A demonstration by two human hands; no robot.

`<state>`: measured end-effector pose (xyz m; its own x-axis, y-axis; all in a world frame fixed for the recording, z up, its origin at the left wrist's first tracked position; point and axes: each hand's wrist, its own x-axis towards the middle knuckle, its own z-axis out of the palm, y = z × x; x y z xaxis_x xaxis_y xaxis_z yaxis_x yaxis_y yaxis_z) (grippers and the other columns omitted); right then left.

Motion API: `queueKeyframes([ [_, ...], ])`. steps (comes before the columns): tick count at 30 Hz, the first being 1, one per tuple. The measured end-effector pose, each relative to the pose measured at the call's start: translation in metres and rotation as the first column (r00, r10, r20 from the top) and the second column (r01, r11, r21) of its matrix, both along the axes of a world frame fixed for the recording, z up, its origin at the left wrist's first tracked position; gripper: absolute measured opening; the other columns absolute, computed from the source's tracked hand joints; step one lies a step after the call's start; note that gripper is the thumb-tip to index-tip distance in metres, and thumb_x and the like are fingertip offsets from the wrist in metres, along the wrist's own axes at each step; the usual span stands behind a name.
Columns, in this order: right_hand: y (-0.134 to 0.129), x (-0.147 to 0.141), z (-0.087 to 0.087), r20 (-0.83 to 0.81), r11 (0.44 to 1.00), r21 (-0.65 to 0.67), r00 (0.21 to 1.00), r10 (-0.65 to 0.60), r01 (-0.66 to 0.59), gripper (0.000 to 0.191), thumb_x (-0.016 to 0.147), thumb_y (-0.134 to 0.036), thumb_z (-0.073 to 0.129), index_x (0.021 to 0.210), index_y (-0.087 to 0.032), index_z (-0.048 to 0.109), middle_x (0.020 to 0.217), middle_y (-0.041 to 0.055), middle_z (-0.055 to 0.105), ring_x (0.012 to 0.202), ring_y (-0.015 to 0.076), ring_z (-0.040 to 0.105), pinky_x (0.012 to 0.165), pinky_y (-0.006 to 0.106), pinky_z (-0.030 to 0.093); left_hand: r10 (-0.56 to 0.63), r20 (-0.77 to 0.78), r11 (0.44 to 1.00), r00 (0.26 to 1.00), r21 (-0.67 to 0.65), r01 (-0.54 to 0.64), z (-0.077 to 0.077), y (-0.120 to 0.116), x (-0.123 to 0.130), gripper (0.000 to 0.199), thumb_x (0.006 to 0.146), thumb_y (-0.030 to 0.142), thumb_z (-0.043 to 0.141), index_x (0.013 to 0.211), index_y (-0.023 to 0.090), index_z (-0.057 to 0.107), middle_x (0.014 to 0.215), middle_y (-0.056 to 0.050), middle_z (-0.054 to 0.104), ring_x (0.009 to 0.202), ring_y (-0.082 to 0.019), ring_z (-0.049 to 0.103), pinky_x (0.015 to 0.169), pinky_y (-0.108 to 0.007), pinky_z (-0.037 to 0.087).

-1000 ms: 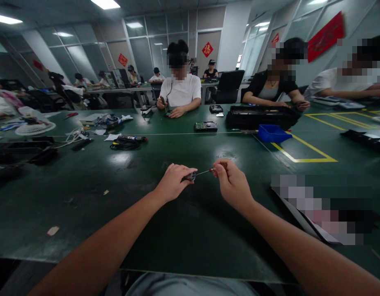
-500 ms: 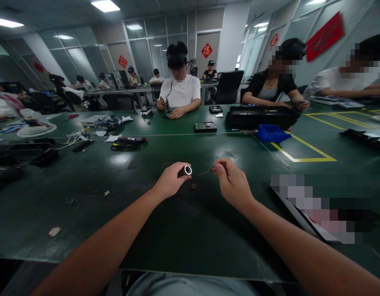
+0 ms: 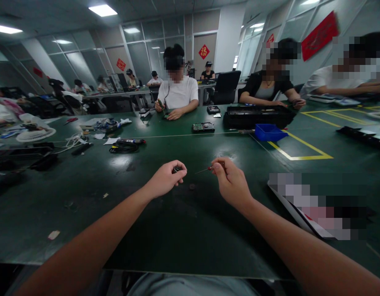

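Observation:
My left hand [image 3: 165,177] is closed round a small dark cylindrical part [image 3: 176,169], mostly hidden by the fingers. My right hand [image 3: 231,179] grips a screwdriver [image 3: 210,168] with a red collar; its thin shaft points left toward my left hand. A gap separates the tip from the dark part. Both hands are above the green table [image 3: 177,238]. Below and between them lies a small round dark piece [image 3: 192,187] on the tabletop.
A blue tray [image 3: 270,132] and a long black housing [image 3: 259,117] lie at the back right. Circuit-board device [image 3: 203,127] sits mid-back, coiled black cable [image 3: 124,146] to the left. A blurred-out object with a white edge [image 3: 296,213] lies right. People sit across the table.
My left hand has shifted slightly left and turned, so the part's bright ring end no longer shows. My right hand and the screwdriver have hardly moved. The whole view has shifted slightly.

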<state>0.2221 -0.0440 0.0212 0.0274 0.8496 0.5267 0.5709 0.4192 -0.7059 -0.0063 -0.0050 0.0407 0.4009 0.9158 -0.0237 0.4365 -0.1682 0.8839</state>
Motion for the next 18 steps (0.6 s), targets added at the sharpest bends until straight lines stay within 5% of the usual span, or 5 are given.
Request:
queueKeyframes([
  [4,0.0,0.0,0.0,0.008,1.0,0.015,1.0,-0.001,0.0,0.021,0.102,-0.034,0.043,0.101,-0.021,0.06,0.086,0.0044,0.071,0.077,0.0197,0.068,0.069,0.032,0.047,-0.106,-0.414,0.954,0.904,0.215,0.211,-0.008,-0.001,0.006,0.023,0.089,0.026,0.057,0.106,0.023,0.072,0.105,-0.004,0.071,0.094,-0.021,0.064,0.084,-0.034,0.047],
  [9,0.001,0.001,-0.001,0.01,1.0,0.022,1.0,0.002,-0.002,0.02,0.102,-0.034,0.043,0.102,-0.021,0.06,0.086,0.0045,0.071,0.078,0.0197,0.068,0.07,0.031,0.047,-0.159,-0.647,0.908,0.746,0.201,0.369,-0.022,0.0,0.016,0.034,0.092,0.042,0.06,0.121,0.027,0.07,0.107,-0.006,0.069,0.096,-0.026,0.063,0.077,-0.035,0.046],
  [12,0.0,0.001,-0.001,0.016,1.0,0.02,1.0,-0.002,0.002,0.021,0.102,-0.034,0.043,0.102,-0.022,0.06,0.085,0.0044,0.071,0.077,0.0197,0.068,0.069,0.031,0.047,-0.173,-0.648,0.895,0.742,0.211,0.393,-0.026,0.003,0.018,0.025,0.091,0.039,0.062,0.11,0.025,0.073,0.105,-0.006,0.069,0.095,-0.025,0.063,0.076,-0.033,0.045],
  [18,0.001,0.001,-0.003,0.024,1.0,0.024,1.0,0.007,-0.008,0.02,0.102,-0.034,0.043,0.101,-0.022,0.06,0.086,0.0044,0.071,0.077,0.0195,0.068,0.07,0.031,0.047,-0.122,-0.321,0.982,0.939,0.098,0.161,-0.024,0.019,-0.002,0.019,0.085,0.034,0.068,0.099,0.022,0.073,0.092,-0.003,0.071,0.081,-0.019,0.064,0.072,-0.029,0.045],
])
